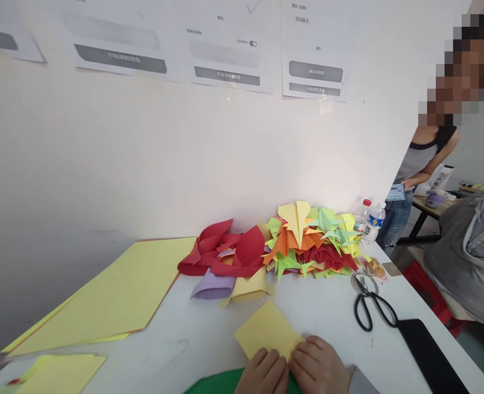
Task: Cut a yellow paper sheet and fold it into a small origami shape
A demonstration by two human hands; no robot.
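The left hand (264, 372) and right hand (316, 364), side by side, have their fingers curled closed on the near edge of a yellow paper square (268, 330) at the white table (192, 334). Beyond it are folded paper planes (296, 224). Farther right, a water bottle (375, 223) wears a blue label, its lettering too small to read. Wall printouts (313, 41) bear blurry Chinese characters on grey bars.

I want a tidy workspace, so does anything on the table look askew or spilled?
I see no spill. The large yellow sheets at the left look askew: their edges don't line up. The folded paper planes lie in a jumbled heap.
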